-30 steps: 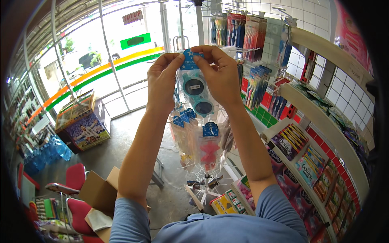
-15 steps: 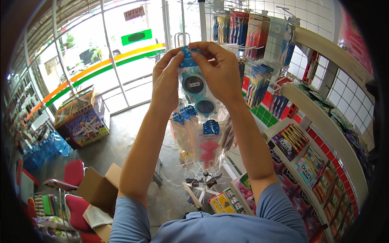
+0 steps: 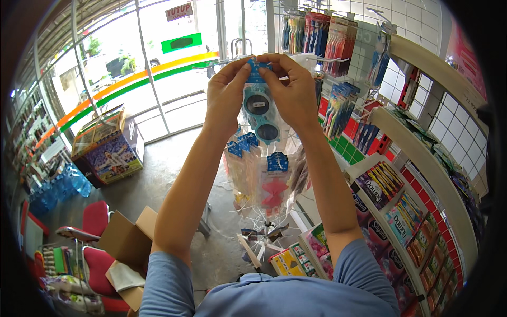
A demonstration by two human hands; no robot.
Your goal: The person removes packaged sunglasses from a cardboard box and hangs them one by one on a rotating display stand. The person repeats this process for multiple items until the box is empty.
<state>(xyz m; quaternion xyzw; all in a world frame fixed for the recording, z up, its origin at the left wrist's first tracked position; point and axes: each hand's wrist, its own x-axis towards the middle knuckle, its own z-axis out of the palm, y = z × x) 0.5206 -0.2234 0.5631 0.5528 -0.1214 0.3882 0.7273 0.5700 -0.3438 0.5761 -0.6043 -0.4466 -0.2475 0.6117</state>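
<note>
Both my hands are raised in front of me at a wire display rack [image 3: 264, 232]. Between them hangs a pair of turquoise round sunglasses [image 3: 259, 108] in a clear packet with a blue card top [image 3: 257, 74]. My left hand [image 3: 227, 95] pinches the left side of that card between thumb and fingers. On its right side, my right hand [image 3: 291, 90] pinches it the same way. Just below, a packet with pink sunglasses [image 3: 274, 191] hangs on the rack among several other clear packets with blue tops [image 3: 242, 146]. Whether the card touches a hook is hidden behind my fingers.
Toothbrush packs [image 3: 338, 39] hang on wire mesh behind and to the right. Shelves of sachets [image 3: 404, 214] line the right side. At the lower left are an open cardboard box [image 3: 124, 238] and red chairs [image 3: 97, 219]. A printed crate [image 3: 108, 150] stands by the glass front.
My hands and the sunglasses packet have shifted slightly right in the picture, and the packet tilts a little differently. Both hands keep their pinch on the card.
</note>
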